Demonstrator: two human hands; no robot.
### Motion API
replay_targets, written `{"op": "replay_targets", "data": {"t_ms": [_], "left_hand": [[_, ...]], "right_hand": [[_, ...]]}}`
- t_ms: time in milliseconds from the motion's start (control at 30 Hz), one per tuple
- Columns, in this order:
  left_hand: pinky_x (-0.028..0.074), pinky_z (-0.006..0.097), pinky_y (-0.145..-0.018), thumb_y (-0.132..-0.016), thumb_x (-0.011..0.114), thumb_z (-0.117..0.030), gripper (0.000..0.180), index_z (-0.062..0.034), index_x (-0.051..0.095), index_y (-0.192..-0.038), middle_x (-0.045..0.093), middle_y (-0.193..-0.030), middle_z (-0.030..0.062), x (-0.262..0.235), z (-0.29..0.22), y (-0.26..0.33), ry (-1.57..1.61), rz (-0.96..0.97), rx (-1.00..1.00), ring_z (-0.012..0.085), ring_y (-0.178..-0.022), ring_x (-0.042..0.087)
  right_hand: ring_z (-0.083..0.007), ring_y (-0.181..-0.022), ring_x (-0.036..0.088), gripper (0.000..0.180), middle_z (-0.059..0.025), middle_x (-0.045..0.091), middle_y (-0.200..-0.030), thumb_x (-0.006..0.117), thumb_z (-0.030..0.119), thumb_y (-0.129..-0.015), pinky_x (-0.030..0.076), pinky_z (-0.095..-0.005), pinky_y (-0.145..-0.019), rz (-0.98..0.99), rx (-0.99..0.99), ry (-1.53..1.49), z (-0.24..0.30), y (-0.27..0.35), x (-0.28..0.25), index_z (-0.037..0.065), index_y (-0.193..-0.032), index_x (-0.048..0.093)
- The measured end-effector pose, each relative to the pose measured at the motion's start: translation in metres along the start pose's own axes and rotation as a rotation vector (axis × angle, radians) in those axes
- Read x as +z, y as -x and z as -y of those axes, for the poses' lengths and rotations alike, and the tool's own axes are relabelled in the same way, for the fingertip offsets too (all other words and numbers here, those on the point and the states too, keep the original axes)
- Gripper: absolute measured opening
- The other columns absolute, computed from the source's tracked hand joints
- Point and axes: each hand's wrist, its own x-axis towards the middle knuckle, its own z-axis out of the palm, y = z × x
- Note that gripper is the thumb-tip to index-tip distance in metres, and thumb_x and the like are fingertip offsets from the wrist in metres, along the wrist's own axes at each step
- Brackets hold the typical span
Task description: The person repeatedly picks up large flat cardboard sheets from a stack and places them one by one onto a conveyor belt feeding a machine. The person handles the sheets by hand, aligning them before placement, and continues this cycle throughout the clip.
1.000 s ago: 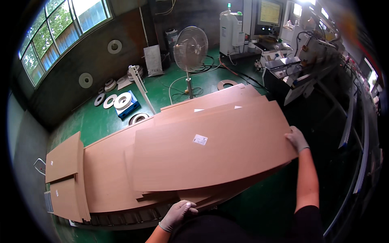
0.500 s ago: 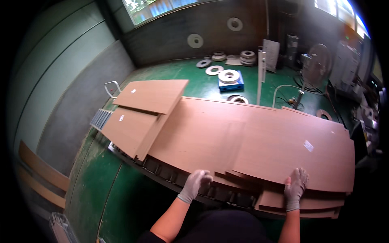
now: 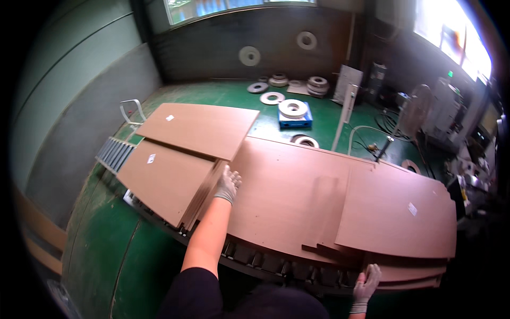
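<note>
My left hand [image 3: 228, 184], in a pale glove, reaches forward to the stacked edges of the wood-coloured panels on the left, its fingers stretched out along them. The upper panel [image 3: 199, 125] of that stack overlaps a lower panel [image 3: 162, 178]; each bears a small white label. My right hand [image 3: 366, 282], also gloved, is by the front edge of the right-hand stack, its fingers extended and nothing seen in them. A labelled panel [image 3: 398, 212] tops that stack. Between the stacks lies a broad bare panel [image 3: 281, 191].
Beneath the panels runs a roller conveyor [image 3: 255, 260], with more rollers [image 3: 114, 154] at the far left. Beyond, rolls of edge banding [image 3: 272, 98] lie on the green floor, one on a blue box [image 3: 295, 118]. A white post [image 3: 345, 114] and a fan [image 3: 416, 111] stand behind.
My left hand has moved from the conveyor's front edge forward and left to the left stack. My right hand has drawn back off the top panel, which now sits farther right.
</note>
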Motion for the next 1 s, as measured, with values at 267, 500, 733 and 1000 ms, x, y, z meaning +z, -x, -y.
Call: {"op": "replay_targets", "data": {"t_ms": [267, 500, 733, 1000], "left_hand": [[0.055, 0.028, -0.062, -0.106, 0.055, -0.041, 0.027, -0.0147, 0.06, -0.109, 0.071, -0.098, -0.0003, 0.011, -0.027, -0.08, 0.095, -0.157, 0.076, 0.0116, -0.084, 0.07], [0.055, 0.024, -0.06, -0.108, 0.054, -0.03, 0.017, -0.0139, 0.057, -0.111, 0.073, -0.089, 0.0019, -0.033, 0.009, 0.032, -0.017, -0.022, 0.215, 0.0113, -0.076, 0.07], [0.056, 0.031, -0.077, -0.101, 0.061, -0.03, 0.026, -0.006, 0.067, -0.11, 0.071, -0.097, 0.0065, -0.103, 0.025, 0.274, -0.145, 0.29, -0.064, 0.0168, -0.088, 0.068], [0.033, 0.037, -0.12, -0.106, 0.057, -0.027, 0.057, 0.0049, 0.042, -0.151, 0.053, -0.149, 0.0134, -0.152, 0.117, 0.353, -0.297, 0.519, -0.128, 0.0241, -0.139, 0.047]], "right_hand": [[-0.021, -0.108, 0.07, 0.019, -0.0104, 0.075, -0.114, 0.065, 0.01, -0.1, 0.054, -0.0328, -0.098, 0.07, 0.321, -0.246, 0.093, 0.096, -0.008, 0.001, -0.115, 0.073], [-0.02, -0.11, 0.067, 0.031, -0.0099, 0.072, -0.119, 0.066, 0.024, -0.101, 0.054, -0.0359, -0.097, 0.396, 0.38, -0.457, 0.131, 0.076, 0.011, 0.0, -0.121, 0.069], [-0.0302, -0.133, 0.055, 0.079, -0.0192, 0.054, -0.149, 0.069, 0.04, -0.098, 0.044, -0.0404, -0.111, 1.132, 0.214, -0.759, 0.228, -0.016, 0.114, 0.0, -0.156, 0.034], [-0.0216, -0.117, 0.064, 0.048, -0.0112, 0.064, -0.131, 0.064, 0.021, -0.101, 0.052, -0.0389, -0.104, 0.774, 0.8, -1.473, 0.279, 0.022, 0.116, -0.002, -0.141, 0.051]]}}
